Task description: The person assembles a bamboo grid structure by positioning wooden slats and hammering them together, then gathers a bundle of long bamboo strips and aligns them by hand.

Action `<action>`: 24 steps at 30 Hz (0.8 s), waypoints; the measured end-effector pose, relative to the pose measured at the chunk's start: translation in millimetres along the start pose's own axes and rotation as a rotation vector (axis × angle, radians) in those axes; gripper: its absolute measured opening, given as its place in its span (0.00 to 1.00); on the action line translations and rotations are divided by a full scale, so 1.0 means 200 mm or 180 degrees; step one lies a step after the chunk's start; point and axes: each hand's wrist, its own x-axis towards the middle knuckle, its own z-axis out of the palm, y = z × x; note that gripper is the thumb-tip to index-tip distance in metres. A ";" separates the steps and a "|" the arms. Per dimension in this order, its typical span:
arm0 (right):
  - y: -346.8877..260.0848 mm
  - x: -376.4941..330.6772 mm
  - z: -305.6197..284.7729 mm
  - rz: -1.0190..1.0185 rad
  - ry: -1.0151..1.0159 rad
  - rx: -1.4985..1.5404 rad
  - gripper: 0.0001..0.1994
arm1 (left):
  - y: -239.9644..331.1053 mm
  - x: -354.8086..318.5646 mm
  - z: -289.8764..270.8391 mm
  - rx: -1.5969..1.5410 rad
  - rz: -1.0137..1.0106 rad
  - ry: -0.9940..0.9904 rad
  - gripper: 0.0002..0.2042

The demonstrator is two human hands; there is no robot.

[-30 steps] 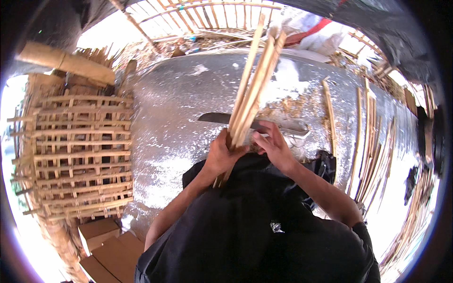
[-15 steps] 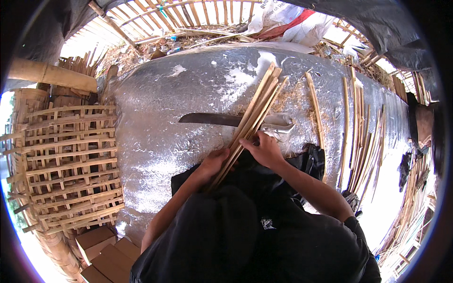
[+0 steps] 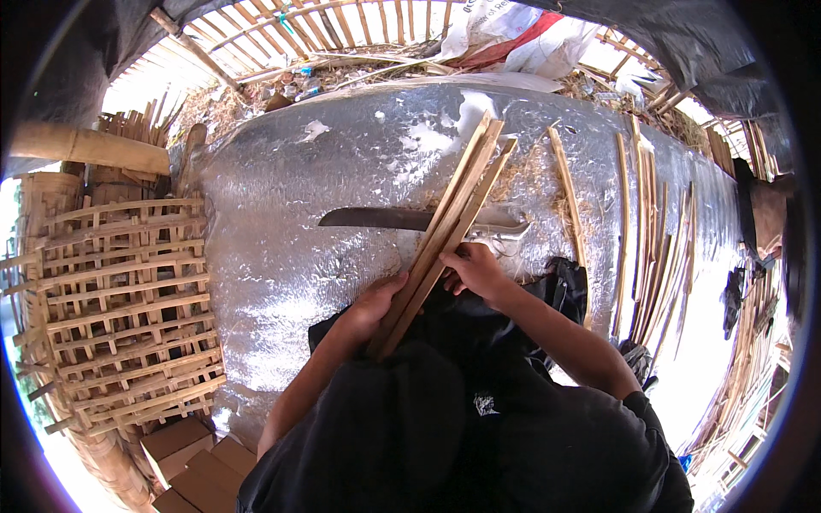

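Note:
A bundle of several flat bamboo strips slants up and away to the right over my lap. My left hand wraps round its lower part from the left side. My right hand pinches the right edge of the strips with thumb and forefinger, its other fingers curled. Beyond the bundle, a machete with a long dark blade lies flat on the silvery sheet. The strips cross over it and hide part of it; its pale handle end shows on the right.
One loose bamboo strip lies right of the machete, with more long strips farther right. A woven bamboo lattice stands at the left, above cardboard boxes. A white and red sack lies at the back, before a bamboo slat fence.
The strips in my hands have turned, now showing broader faces, with one strip angled apart at the right. My right fingers have shifted slightly along the edge. The machete has not moved.

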 end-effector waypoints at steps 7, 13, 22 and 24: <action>-0.06 -0.06 0.01 -0.0099 0.0233 -0.0605 0.20 | 0.01 0.01 -0.02 0.0858 0.0045 0.0205 0.22; -0.20 0.04 0.01 -0.0177 0.0186 -0.0944 0.20 | 0.05 0.08 -0.14 0.1016 0.0316 0.0583 0.22; -0.25 0.12 0.11 0.0006 0.0270 -0.0332 0.21 | 0.18 0.02 -0.18 0.1498 0.0756 0.0778 0.27; -0.22 0.09 0.17 -0.0118 0.0426 -0.0220 0.21 | 0.15 -0.01 -0.17 0.1930 0.1090 0.0744 0.27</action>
